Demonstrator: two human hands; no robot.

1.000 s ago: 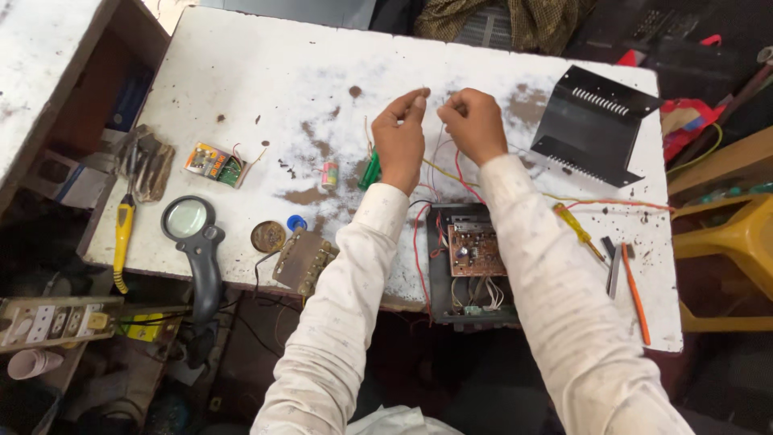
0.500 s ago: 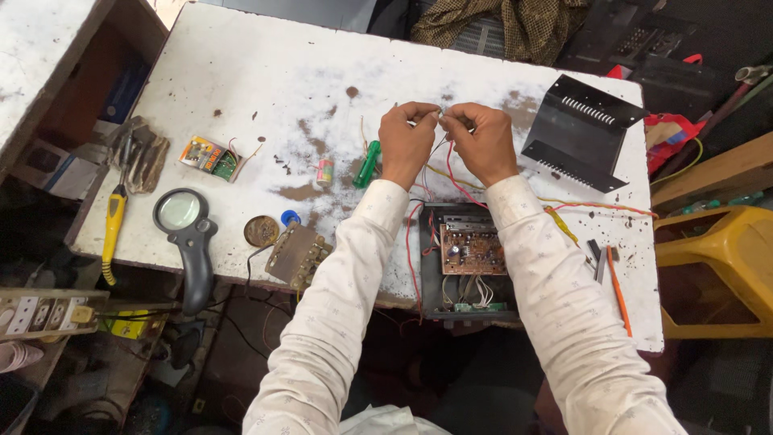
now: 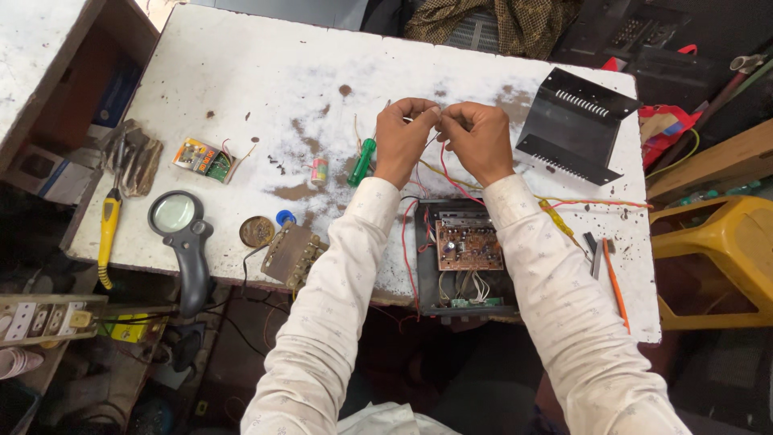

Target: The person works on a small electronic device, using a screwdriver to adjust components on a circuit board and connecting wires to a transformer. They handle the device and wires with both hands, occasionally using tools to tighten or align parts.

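My left hand (image 3: 404,138) and my right hand (image 3: 477,138) meet over the white worktable (image 3: 241,89), fingertips pinched together on thin wires (image 3: 441,173) that run down to an open black chassis (image 3: 427,266) holding a brown circuit board (image 3: 469,245). The chassis lies between my forearms at the table's near edge. A green-handled screwdriver (image 3: 361,160) rests just left of my left hand. Both sleeves are white.
A black metal cover (image 3: 573,125) lies at the right. A magnifier (image 3: 179,221), transformer (image 3: 290,254), small green board (image 3: 204,159), pliers (image 3: 133,161) and a yellow tool (image 3: 106,234) sit at the left. Orange-handled tools (image 3: 616,282) lie right; a yellow stool (image 3: 717,250) stands beyond.
My hands, apart a second ago, have come together so the fingertips touch on the wires. The view has shifted slightly.
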